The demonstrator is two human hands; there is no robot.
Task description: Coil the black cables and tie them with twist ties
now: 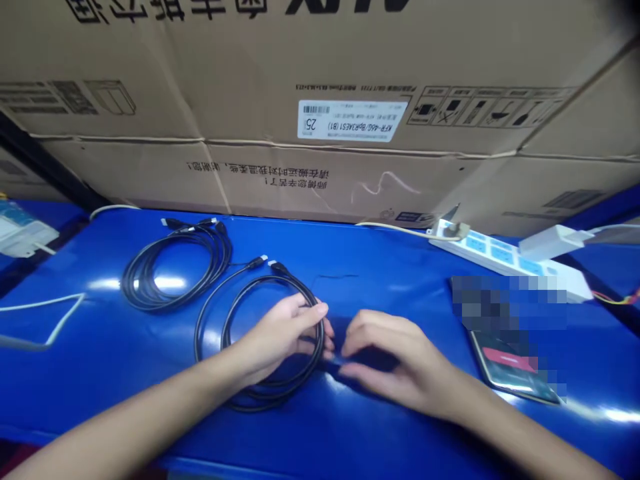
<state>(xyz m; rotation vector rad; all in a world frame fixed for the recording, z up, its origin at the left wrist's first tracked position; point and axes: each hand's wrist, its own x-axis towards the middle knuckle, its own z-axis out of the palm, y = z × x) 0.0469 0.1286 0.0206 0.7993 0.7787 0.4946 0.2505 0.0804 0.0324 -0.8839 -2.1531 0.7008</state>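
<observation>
A coiled black cable lies on the blue table in front of me. My left hand grips the right side of this coil, its fingers closed round the strands. My right hand is just to the right of it, fingers curled and pinched close to the coil on something small that I cannot make out. A second coiled black cable lies further back and to the left, untouched.
Large cardboard boxes wall off the back of the table. A white power strip with plugs lies at the right rear, a phone in front of it. A white cable runs along the left.
</observation>
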